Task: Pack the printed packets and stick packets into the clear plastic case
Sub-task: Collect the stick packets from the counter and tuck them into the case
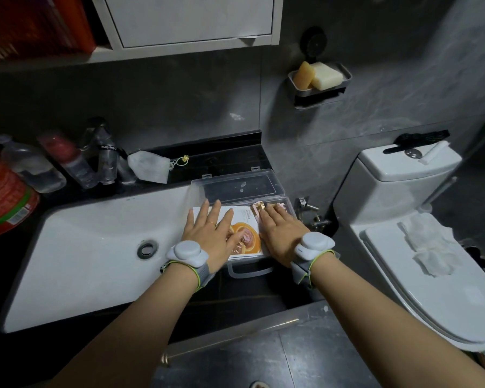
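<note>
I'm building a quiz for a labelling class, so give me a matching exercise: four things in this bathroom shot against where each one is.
Things:
1 printed packet
2 stick packets
3 soap bars
4 face mask

Places:
A in the wall dish
B under the left hand
C on the dark counter behind the sink
D under the right hand, at the right end of the clear case

Pairs: 1-B, 2-D, 3-A, 4-C
</note>
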`<state>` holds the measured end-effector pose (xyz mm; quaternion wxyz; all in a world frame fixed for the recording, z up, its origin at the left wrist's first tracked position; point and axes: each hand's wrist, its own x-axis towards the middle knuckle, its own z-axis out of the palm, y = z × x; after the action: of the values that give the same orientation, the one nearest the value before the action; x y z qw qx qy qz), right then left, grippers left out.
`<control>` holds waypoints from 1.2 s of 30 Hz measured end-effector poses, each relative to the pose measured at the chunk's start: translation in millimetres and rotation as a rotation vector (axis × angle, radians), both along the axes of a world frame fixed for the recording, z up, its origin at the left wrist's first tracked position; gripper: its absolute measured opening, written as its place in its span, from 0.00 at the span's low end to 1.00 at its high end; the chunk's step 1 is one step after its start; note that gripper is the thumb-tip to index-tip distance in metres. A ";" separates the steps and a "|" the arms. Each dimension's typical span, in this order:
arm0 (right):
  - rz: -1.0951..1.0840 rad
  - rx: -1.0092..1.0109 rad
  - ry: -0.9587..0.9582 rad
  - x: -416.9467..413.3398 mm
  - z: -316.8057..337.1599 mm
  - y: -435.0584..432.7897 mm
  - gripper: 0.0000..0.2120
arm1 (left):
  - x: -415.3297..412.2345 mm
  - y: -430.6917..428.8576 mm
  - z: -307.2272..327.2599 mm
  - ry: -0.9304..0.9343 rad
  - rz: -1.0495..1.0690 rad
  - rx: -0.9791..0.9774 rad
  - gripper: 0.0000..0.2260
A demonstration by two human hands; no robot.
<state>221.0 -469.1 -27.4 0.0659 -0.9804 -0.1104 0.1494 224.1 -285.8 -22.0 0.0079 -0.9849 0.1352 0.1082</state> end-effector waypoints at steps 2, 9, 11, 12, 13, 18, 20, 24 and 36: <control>-0.016 -0.020 0.015 -0.7 -1.1 2.3 0.31 | 1.7 -0.7 -5.1 -0.011 -0.007 -0.011 0.29; -0.114 -0.008 -0.121 -8.0 -11.1 10.7 0.34 | 2.5 -1.1 -16.0 -0.012 -0.011 -0.010 0.30; -0.107 -0.040 -0.133 -10.0 -11.4 11.4 0.40 | 2.3 -0.4 -17.4 -0.033 -0.019 0.018 0.30; -0.100 -0.060 -0.136 -11.0 -11.1 11.4 0.42 | 2.5 0.0 -18.0 -0.036 -0.026 0.025 0.30; -0.099 -0.076 -0.140 -11.9 -11.3 10.9 0.44 | 2.8 0.2 -18.3 -0.032 -0.030 0.021 0.30; -0.139 -0.048 -0.190 -14.0 -13.2 10.6 0.34 | 3.1 0.8 -19.2 -0.009 -0.004 -0.020 0.31; -0.114 -0.041 -0.163 -13.7 -13.3 10.3 0.30 | 2.2 0.3 -19.2 -0.006 -0.003 -0.005 0.31; -0.153 -0.057 -0.161 -11.5 -12.8 10.1 0.36 | 2.6 0.4 -17.4 -0.011 0.004 0.018 0.31; -0.080 -0.107 -0.092 -3.8 -13.7 6.9 0.51 | 1.9 0.7 -16.0 -0.030 -0.008 0.028 0.29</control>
<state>217.2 -462.2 -41.1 0.0142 -0.9920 -0.0659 0.1069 225.9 -285.1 -37.9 0.0240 -0.9856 0.1374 0.0955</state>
